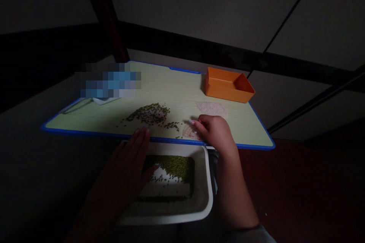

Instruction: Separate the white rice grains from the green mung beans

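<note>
My left hand lies with fingers stretched out at the near edge of a small table, its thumb over a white tub. Small green beans, like mung beans, are spread in that tub. Just beyond my left fingertips sits a mixed heap of green beans and pale grains. My right hand rests low over the tabletop, fingers curled in and thumb pressed against them; whatever they hold is hidden. Close behind it is a flat patch of pale grains, like rice. A few stray beans lie between the hands.
An open orange box stands at the table's back right. A blurred blue object is at the left, over a white edge. The table has a raised-looking blue rim. Cabinet panels rise behind; dark reddish floor shows at right.
</note>
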Action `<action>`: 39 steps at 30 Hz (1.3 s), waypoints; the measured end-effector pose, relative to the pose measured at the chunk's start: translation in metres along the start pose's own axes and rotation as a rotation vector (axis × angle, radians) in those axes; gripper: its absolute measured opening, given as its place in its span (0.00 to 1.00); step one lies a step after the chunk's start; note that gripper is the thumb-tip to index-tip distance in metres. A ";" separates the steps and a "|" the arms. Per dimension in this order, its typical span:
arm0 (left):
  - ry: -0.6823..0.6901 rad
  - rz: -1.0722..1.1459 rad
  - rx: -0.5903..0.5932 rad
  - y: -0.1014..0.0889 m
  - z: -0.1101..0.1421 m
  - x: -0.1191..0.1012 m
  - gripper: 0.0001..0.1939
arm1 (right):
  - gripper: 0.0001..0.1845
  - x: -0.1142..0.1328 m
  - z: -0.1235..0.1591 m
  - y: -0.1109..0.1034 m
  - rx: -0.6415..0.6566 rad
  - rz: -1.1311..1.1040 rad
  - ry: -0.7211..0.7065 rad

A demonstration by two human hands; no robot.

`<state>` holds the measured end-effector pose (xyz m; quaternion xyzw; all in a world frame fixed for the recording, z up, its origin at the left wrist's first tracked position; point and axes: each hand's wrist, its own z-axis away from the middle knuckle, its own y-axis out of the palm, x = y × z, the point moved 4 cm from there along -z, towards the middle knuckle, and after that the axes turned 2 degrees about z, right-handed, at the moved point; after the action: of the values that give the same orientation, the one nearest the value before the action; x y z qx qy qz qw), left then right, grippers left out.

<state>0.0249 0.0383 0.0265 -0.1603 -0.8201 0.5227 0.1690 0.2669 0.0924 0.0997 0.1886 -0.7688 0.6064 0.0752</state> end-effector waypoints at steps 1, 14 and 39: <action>0.004 -0.004 -0.003 -0.001 0.000 0.000 0.42 | 0.19 0.001 0.000 0.001 0.000 0.002 -0.004; 0.012 0.029 -0.027 0.000 0.000 0.000 0.40 | 0.21 0.006 -0.004 0.004 -0.002 0.049 -0.032; 0.004 0.025 -0.037 0.002 0.000 0.002 0.39 | 0.20 0.031 -0.002 0.002 0.019 0.159 -0.069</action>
<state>0.0234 0.0401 0.0246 -0.1747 -0.8271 0.5094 0.1609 0.2378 0.0887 0.1094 0.1486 -0.7778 0.6107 -0.0015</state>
